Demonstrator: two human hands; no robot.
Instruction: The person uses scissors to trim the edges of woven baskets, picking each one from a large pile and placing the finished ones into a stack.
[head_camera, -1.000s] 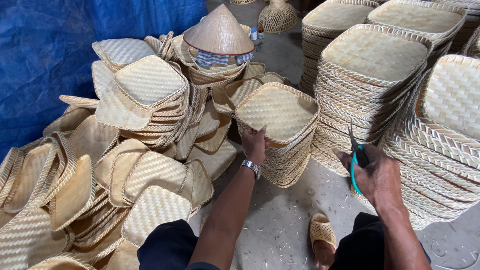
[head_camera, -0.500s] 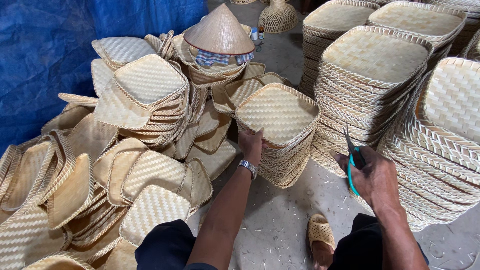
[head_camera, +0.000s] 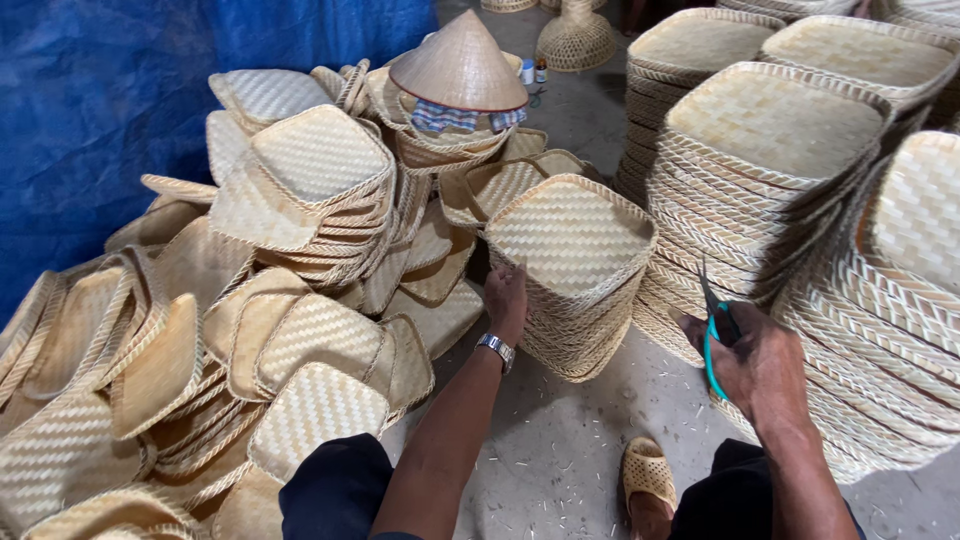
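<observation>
My left hand (head_camera: 506, 297), with a metal watch on the wrist, rests its fingers against the near edge of a small stack of square woven bamboo trays (head_camera: 572, 238) turned upside down on the floor. My right hand (head_camera: 758, 362) hangs beside a taller stack of the same trays (head_camera: 770, 150) and is closed on a pair of scissors with turquoise handles (head_camera: 714, 332), blades pointing up. Both forearms reach out from my dark trousers.
A loose heap of woven trays (head_camera: 250, 330) fills the left, backed by a blue tarpaulin (head_camera: 110, 90). A conical straw hat (head_camera: 459, 62) sits on top of trays behind. More tall stacks (head_camera: 900, 300) crowd the right. My sandalled foot (head_camera: 646, 475) is on the concrete floor.
My left hand has stayed at the edge of the small stack. My right hand has shifted slightly left with the scissors.
</observation>
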